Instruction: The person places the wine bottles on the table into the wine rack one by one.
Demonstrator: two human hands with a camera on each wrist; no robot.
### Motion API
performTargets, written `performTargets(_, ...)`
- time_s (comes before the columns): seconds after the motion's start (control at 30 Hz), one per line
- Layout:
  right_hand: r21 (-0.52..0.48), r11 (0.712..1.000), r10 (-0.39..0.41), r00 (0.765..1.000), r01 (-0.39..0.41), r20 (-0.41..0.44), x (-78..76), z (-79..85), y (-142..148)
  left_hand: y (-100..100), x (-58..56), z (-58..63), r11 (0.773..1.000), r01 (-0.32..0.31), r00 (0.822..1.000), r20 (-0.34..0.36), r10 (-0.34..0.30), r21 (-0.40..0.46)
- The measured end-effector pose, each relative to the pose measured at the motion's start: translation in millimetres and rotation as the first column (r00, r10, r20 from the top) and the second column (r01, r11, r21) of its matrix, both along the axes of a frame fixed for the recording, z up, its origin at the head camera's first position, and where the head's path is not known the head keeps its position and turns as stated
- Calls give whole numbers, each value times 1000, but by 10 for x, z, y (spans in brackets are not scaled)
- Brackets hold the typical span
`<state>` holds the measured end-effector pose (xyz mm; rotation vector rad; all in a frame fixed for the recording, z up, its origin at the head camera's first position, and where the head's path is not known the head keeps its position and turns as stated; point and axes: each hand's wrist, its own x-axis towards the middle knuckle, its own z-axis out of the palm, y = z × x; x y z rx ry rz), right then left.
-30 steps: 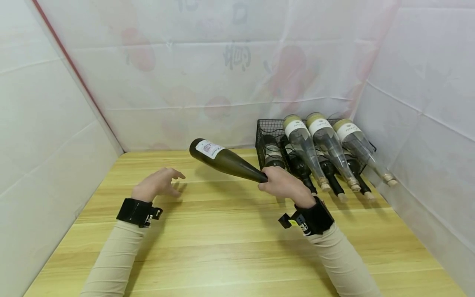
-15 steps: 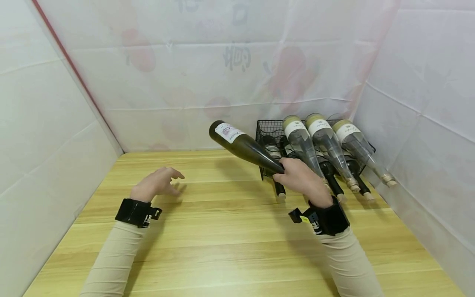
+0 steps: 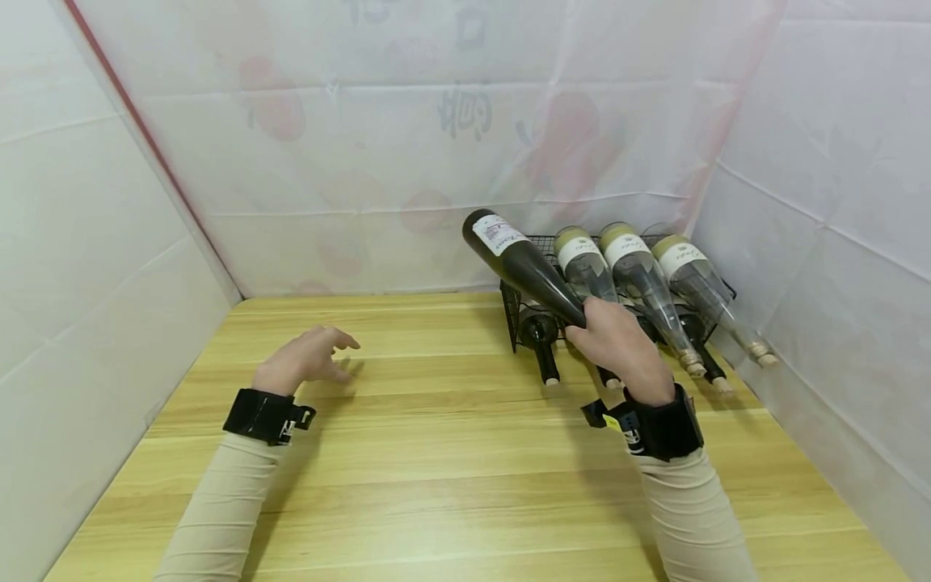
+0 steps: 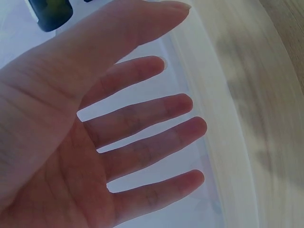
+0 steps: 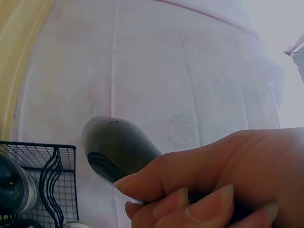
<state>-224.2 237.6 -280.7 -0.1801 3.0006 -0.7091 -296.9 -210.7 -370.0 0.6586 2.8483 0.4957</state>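
Note:
My right hand [image 3: 618,343] grips a dark green wine bottle [image 3: 525,265] by its neck. The bottle slants in the air, its white-labelled base end up and to the left, and overlaps the left part of the black wire rack [image 3: 511,327] in the head view. In the right wrist view the thumb and fingers curl round the bottle [image 5: 118,147], with the wire basket side [image 5: 66,161] to its left. My left hand [image 3: 301,360] hovers over the wooden table at left, holding nothing. Its fingers [image 4: 152,152] are spread and nearly straight in the left wrist view.
Three clear corked bottles, the leftmost [image 3: 582,255] partly behind the held one, lie on top of the rack. Several dark bottles lie below, one [image 3: 540,333] at the left end. Pale curtain walls [image 3: 364,162] enclose the wooden table [image 3: 436,453].
My right hand has carried the dark wine bottle right and upward, from beside the rack to over its left part. The left hand has stayed almost still.

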Motion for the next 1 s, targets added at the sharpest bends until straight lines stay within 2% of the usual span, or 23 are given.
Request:
performTargets(0.2, 43, 999, -20, 1000, 20, -4, -12, 41, 113, -5, 18, 18, 1000, -14, 1000, -6, 14, 8)
performTargets(0.37, 37, 998, -46, 999, 47, -11, -23, 63, 205, -9, 25, 30, 1000, -13, 1000, -6, 14, 16)
performTargets(0.7, 60, 996, -56, 998, 58, -40, -78, 31, 221, -34, -13, -40, 1000, -9, 1000, 2, 9, -1)
performTargets(1.0, 115, 991, -61, 997, 67, -54, -152, -35, 224, -33, -15, -29, 1000, -10, 1000, 9, 10, -3)
